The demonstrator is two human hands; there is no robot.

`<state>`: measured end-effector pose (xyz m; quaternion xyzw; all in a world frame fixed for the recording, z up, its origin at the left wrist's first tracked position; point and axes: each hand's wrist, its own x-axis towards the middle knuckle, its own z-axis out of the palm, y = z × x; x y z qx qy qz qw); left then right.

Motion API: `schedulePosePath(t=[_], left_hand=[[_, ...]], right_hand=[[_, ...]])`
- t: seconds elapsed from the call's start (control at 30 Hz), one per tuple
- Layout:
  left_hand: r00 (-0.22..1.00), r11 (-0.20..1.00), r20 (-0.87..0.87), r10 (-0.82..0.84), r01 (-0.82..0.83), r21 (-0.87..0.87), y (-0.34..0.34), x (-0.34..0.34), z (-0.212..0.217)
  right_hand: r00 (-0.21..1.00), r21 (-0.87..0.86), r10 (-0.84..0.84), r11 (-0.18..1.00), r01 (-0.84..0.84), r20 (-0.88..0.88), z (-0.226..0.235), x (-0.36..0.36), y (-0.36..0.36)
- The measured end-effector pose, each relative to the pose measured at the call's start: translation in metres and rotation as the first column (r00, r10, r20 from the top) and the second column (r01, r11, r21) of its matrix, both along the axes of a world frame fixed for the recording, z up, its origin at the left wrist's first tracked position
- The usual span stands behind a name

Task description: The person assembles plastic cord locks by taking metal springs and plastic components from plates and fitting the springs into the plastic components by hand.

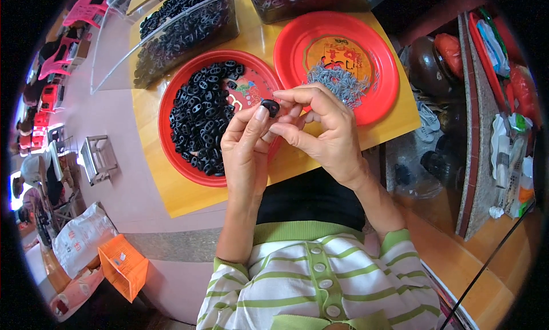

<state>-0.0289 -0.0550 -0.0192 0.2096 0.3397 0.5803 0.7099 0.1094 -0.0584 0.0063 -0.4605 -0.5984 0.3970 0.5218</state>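
Observation:
My left hand (247, 138) pinches a small black plastic piece (270, 107) between thumb and forefinger, above the gap between two red plates. Close against it is my right hand (326, 127), its fingers curled in and the forefinger tip near the top of the piece. Whatever those right fingers hold is too small or hidden to make out. On the left red plate (166, 130) lies a heap of black two-hole plastic pieces (197, 115). Small grey slender parts (343, 84) form a pile on the right red plate (389, 72).
Both plates stand on a yellow tabletop (189, 198). At its far side are a clear bin (220, 27) full of black pieces and another bin (309, 1). An orange basket (123, 264) and a metal stool (98, 158) are off to the left; shoes (428, 121) lie at right.

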Motion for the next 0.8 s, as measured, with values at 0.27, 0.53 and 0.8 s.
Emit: schedulePosePath(t=[0.27, 0.53, 0.8], left_hand=[[0.990, 1.000, 0.142, -0.016, 0.019, -0.020, -0.005, 0.008, 0.003], [0.891, 0.896, -0.426, 0.156, 0.054, 0.441, -0.009, 0.009, -0.005], [0.844, 0.832, -0.451, 0.290, 0.011, 0.555, -0.013, 0.015, -0.005]], right_hand=[[0.961, 0.291, -0.124, 0.956, 0.048, 0.249, -0.008, 0.005, 0.004], [0.995, 0.122, 0.013, 0.992, -0.025, 0.097, 0.000, 0.015, -0.001], [0.994, 0.076, 0.087, 0.993, -0.092, 0.067, -0.006, 0.016, -0.004]])
